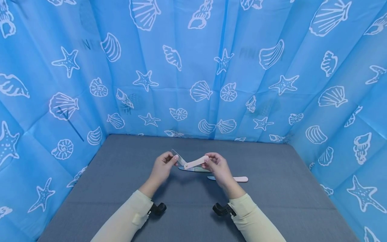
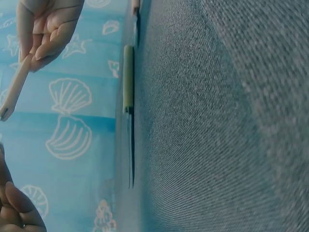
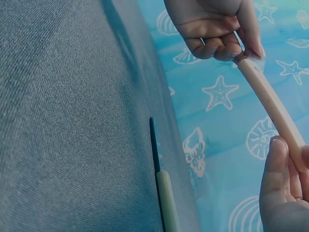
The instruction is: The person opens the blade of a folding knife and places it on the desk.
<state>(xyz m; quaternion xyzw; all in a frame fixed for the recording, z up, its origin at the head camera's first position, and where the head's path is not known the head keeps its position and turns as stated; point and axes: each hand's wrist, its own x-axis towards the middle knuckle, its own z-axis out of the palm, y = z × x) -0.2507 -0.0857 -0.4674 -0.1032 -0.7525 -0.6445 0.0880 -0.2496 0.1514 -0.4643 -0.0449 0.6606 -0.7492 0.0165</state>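
Above the table, both hands hold a pale pink folding knife (image 1: 196, 162), its blade swung part way out at an angle to the handle. My left hand (image 1: 161, 168) pinches the blade between thumb and fingers. The far end of the handle is gripped by my right hand (image 1: 220, 169), also seen in the right wrist view. Beneath them lies an unfolded knife with a green handle (image 2: 128, 79), its blade pointing left. A second pink-handled knife (image 1: 241, 179) lies unfolded to the right, partly hidden behind the right wrist.
Grey cloth covers the table (image 1: 99, 188). Blue curtains (image 1: 187, 74) with white shell and starfish prints stand behind it and along both sides. Black wrist cameras (image 1: 222, 209) are strapped below the light sleeves (image 1: 257, 218).
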